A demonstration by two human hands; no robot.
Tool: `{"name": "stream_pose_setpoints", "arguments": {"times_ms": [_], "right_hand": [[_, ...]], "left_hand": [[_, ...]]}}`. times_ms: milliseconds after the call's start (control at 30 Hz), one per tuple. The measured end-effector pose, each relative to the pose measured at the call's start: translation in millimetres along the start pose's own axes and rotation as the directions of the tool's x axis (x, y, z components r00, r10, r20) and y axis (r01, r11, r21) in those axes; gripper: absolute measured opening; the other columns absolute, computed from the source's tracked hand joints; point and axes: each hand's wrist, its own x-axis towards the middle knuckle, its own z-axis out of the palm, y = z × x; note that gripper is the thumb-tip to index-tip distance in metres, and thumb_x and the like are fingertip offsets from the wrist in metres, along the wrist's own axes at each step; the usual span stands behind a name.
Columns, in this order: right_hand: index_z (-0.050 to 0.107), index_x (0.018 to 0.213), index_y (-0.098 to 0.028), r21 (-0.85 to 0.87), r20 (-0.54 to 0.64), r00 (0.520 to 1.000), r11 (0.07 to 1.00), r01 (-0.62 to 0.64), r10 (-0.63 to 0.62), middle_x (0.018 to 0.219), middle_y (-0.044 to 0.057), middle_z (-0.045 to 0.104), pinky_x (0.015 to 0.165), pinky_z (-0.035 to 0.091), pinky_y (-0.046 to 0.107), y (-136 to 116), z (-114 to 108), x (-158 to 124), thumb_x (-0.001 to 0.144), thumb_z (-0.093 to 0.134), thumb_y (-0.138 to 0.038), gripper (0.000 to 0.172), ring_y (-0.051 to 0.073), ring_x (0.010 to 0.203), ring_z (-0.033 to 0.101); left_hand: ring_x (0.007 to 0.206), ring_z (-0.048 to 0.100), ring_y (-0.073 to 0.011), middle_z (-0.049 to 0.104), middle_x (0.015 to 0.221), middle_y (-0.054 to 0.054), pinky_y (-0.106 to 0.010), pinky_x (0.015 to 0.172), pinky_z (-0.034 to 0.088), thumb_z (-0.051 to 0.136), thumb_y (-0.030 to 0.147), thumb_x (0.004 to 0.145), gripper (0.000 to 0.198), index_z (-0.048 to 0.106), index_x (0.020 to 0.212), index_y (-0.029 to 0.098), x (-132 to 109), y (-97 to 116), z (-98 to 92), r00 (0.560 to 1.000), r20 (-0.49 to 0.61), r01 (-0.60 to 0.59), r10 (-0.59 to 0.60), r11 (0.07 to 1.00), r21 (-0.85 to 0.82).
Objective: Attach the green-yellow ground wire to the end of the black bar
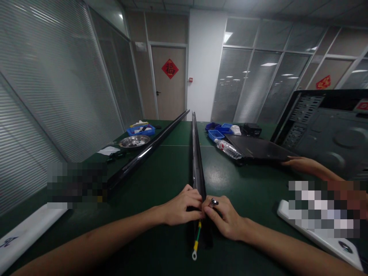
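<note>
A long black metal rail [196, 153] runs away from me along the green table, its near end between my hands. My left hand [185, 205] has its fingers bent over the rail's left side near this end. My right hand [222, 216], with a ring on one finger, is closed at the right side of the rail, fingertips pressed together beside my left fingers. What the fingertips hold is hidden. A green wire [198, 234] with yellow sleeves and a ring terminal comes out below the hands and points toward me.
A second long black rail [149, 151] lies left. Behind it are a metal bowl [134, 141] and blue tray [140, 130]. At right are blue bins [216, 135], a plastic bottle [229, 148], a black panel [261, 147] touched by another person's hand [304, 165], and a large metal case [330, 134].
</note>
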Motion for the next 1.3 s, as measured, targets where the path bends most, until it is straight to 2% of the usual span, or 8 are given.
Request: {"name": "stream_pose_setpoints", "arguments": {"times_ms": [133,333,667,1000,1300], "right_hand": [[0.061,0.091,-0.019,-0.038,0.005,1.000,0.999,-0.001,0.001,0.080,0.004,0.066,0.067,0.044,0.028,-1.8,-0.4,-0.2,0.112,0.041,-0.031,0.031,0.016,0.069,0.061],[0.061,0.089,-0.019,-0.024,0.013,1.000,0.999,-0.024,0.024,0.079,0.003,0.065,0.067,0.044,0.029,-2.8,-1.2,-0.4,0.112,0.042,-0.031,0.032,0.016,0.068,0.061],[0.062,0.087,-0.018,0.106,-0.015,0.995,0.990,-0.093,0.095,0.078,0.003,0.065,0.068,0.048,0.028,-3.2,-4.0,5.5,0.113,0.041,-0.037,0.039,0.016,0.070,0.062],[0.062,0.087,-0.019,0.018,-0.019,0.997,0.997,-0.080,0.081,0.079,0.004,0.066,0.068,0.048,0.029,-4.1,-1.6,3.6,0.111,0.043,-0.032,0.034,0.017,0.070,0.062],[0.061,0.084,-0.019,0.011,-0.035,0.995,0.996,-0.090,0.090,0.077,0.003,0.066,0.065,0.047,0.028,-3.0,-0.6,4.6,0.109,0.047,-0.030,0.030,0.016,0.066,0.062]], "left_hand": [[0.099,0.057,-0.0195,0.068,0.094,-0.001,-0.037,0.093,0.030,0.056,0.047,0.105,0.032,0.071,0.093,0.022,0.1,-1.3,-0.6,1.000,0.022,0.001,-0.001,1.000,0.000],[0.097,0.058,-0.0197,0.068,0.093,-0.002,-0.037,0.093,0.031,0.057,0.047,0.104,0.032,0.071,0.092,0.021,-0.1,-0.4,0.9,1.000,-0.007,0.004,-0.004,1.000,0.013],[0.097,0.059,-0.0200,0.071,0.095,-0.002,-0.036,0.093,0.032,0.053,0.039,0.104,0.027,0.070,0.093,0.021,0.7,2.4,0.1,1.000,-0.021,0.014,-0.014,1.000,0.003],[0.097,0.059,-0.0200,0.070,0.095,-0.002,-0.036,0.094,0.033,0.053,0.038,0.105,0.026,0.069,0.094,0.021,-0.1,0.1,0.9,1.000,-0.017,0.010,-0.010,1.000,0.016],[0.096,0.059,-0.0187,0.068,0.094,-0.002,-0.036,0.094,0.031,0.051,0.036,0.107,0.026,0.068,0.095,0.020,0.2,1.4,0.9,1.000,-0.026,0.008,-0.007,1.000,0.029]]}}
